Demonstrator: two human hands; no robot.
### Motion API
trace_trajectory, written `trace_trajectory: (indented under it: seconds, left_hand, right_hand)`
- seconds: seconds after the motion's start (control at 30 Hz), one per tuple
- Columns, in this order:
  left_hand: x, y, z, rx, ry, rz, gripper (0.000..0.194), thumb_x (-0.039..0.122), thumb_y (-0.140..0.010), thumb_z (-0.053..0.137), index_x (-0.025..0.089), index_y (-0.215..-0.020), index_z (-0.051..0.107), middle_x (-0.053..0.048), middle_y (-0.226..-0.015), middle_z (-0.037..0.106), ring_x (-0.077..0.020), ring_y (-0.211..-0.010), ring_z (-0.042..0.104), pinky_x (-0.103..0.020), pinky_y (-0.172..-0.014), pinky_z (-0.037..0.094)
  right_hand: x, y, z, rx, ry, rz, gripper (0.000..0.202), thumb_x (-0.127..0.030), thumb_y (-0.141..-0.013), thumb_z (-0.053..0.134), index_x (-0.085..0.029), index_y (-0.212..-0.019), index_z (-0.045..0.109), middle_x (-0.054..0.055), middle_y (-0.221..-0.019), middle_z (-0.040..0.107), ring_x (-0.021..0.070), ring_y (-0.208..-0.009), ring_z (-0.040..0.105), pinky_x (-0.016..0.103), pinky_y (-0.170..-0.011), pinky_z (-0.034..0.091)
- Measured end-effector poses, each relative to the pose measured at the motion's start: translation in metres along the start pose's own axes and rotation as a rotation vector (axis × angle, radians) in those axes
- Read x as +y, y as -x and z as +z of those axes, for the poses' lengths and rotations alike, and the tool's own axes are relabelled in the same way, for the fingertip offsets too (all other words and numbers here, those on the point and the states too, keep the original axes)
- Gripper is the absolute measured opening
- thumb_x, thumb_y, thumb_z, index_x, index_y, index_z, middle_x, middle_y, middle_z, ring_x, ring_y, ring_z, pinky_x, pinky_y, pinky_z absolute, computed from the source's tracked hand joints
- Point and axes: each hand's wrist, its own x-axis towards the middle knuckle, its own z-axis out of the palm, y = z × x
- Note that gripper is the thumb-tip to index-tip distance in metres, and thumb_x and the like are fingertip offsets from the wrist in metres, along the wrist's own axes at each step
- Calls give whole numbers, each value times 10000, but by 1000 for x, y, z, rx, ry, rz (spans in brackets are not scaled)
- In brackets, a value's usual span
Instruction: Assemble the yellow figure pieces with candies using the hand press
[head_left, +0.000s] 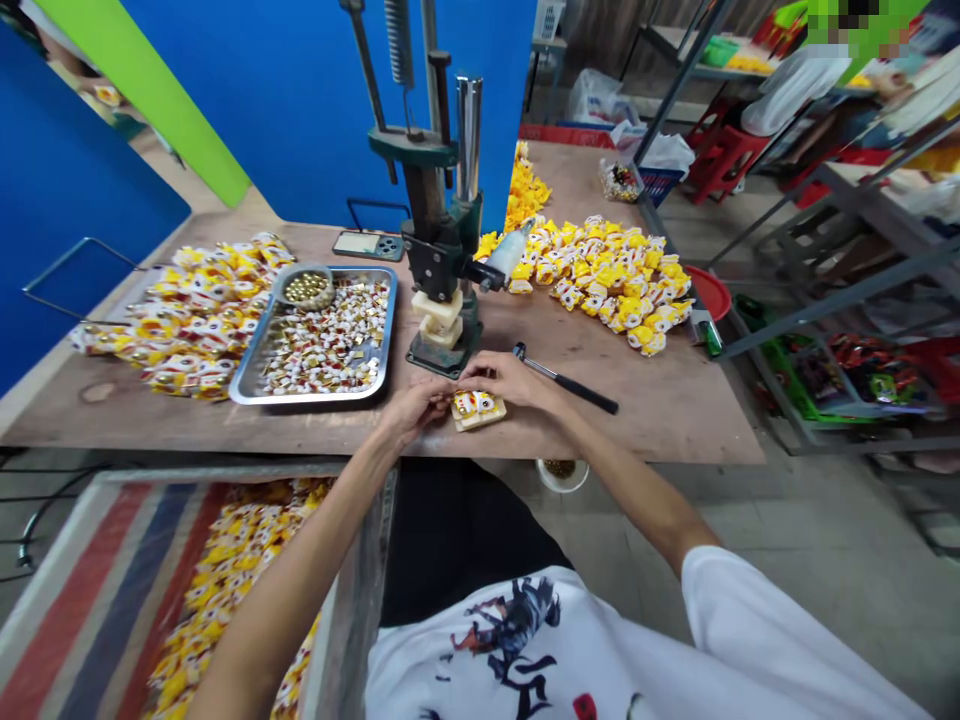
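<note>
The left hand point(422, 408) and right hand point(504, 378) meet at a small yellow and white piece point(474, 403) on a cream block point(480, 415), near the front edge of the worktop point(585, 400). The fingers of both are bent in at its upper side; whether either pinches it, one cannot tell. Just beyond stands the press point(442, 250). To its left is a metal tray point(388, 345) of small white parts point(330, 350), with a bowl point(306, 287) of gold beads in its far left corner. A black-handled hammer point(566, 380) lies beside the right hand. Yellow and white pieces are heaped left of the tray and right of the press.
</note>
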Motion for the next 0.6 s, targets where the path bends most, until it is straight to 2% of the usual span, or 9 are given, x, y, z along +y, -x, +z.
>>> trace_trajectory:
  seconds: [0.1,0.17,0.2,0.27,0.33,0.4,0.47,0.53,0.6]
  left_hand:
    - [-7,3,7,49,44,63,354,324,-545,900,173,-568,580,40,-565,461,-67,-542,404,-203,-515,278]
    - [-11,4,11,61,76,102,360,316,-547,894,176,-545,563,41,-554,459,-63,-528,403,-205,-505,267]
    - [-13,4,13,68,90,113,344,310,-546,885,174,-544,568,40,-553,465,-62,-523,407,-206,-501,267]
    - [-16,4,14,94,110,115,310,295,-540,863,173,-549,578,40,-552,477,-63,-515,419,-208,-497,281]
    - [-17,3,14,114,123,114,302,277,-537,848,177,-545,563,43,-549,480,-63,-511,431,-206,-499,304]
    - [-18,3,14,114,132,122,307,269,-545,848,179,-551,555,45,-547,481,-65,-514,446,-202,-505,326]
    - [-18,3,13,101,149,138,329,267,-557,860,180,-553,542,45,-550,484,-64,-514,452,-197,-505,337]
    - [-19,3,13,104,168,141,353,262,-559,870,181,-551,526,42,-557,495,-60,-510,454,-195,-501,344]
    - [-20,3,12,124,178,128,365,253,-553,877,182,-552,519,38,-563,504,-60,-512,465,-193,-500,354]
  right_hand:
    - [12,22,-25,211,73,0,264,-383,-1084,665,-206,-1222,802,93,-1213,779,229,-1070,721,360,-957,568]
    - [28,43,-46,366,210,63,355,-471,-1055,700,-197,-1271,766,135,-1268,754,287,-1152,703,432,-1012,571]
    - [38,54,-54,400,305,103,400,-505,-1016,749,-186,-1257,759,154,-1261,747,319,-1176,693,468,-1033,568]
    - [53,73,-64,353,473,174,386,-491,-970,798,-164,-1171,755,177,-1216,739,357,-1192,678,512,-1058,557]
    - [59,84,-65,265,543,216,248,-410,-1010,734,-170,-1070,735,165,-1134,746,340,-1122,694,493,-1019,569]
    - [49,86,-60,220,524,203,177,-346,-1065,639,-186,-1074,713,124,-1052,760,292,-991,715,433,-926,590]
    - [28,84,-52,240,472,124,201,-346,-1097,605,-211,-1202,710,81,-1030,784,260,-917,735,392,-862,601]
    - [4,80,-43,332,425,-13,302,-350,-1112,608,-260,-1387,693,58,-1145,813,246,-978,768,381,-904,621]
    - [-12,78,-31,507,400,-156,382,-303,-1115,603,-299,-1487,687,59,-1300,804,241,-1104,777,389,-1006,628]
